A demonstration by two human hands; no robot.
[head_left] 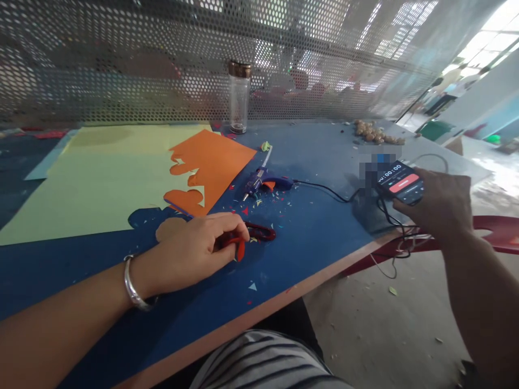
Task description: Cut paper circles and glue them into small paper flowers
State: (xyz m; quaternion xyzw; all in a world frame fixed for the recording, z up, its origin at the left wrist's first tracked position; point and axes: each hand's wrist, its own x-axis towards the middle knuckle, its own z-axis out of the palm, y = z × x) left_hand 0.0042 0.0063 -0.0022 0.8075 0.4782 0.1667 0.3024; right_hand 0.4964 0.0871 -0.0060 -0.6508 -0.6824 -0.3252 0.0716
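My left hand [198, 240], wearing a silver bangle, lies palm down at the table's front with its fingers curled round red-handled scissors [265, 233]. One dark red handle loop sticks out to the right; a brighter red-orange part shows between thumb and fingers. The blades are hidden under the hand. Just beyond it lies an orange paper sheet [219, 165] with a jagged, cut left edge. On the right, my right hand [444, 200] grips a phone [401, 183] whose lit screen shows a timer and a red button. A cable runs beside the phone.
A blue glue gun [261, 181] with its cord lies mid-table among paper scraps. Large pale green sheets [101, 173] cover the left. A clear bottle [239, 100] stands by the perforated metal screen [162, 65]. Small brown lumps [375, 132] sit back right; a red stool [498, 232] is below.
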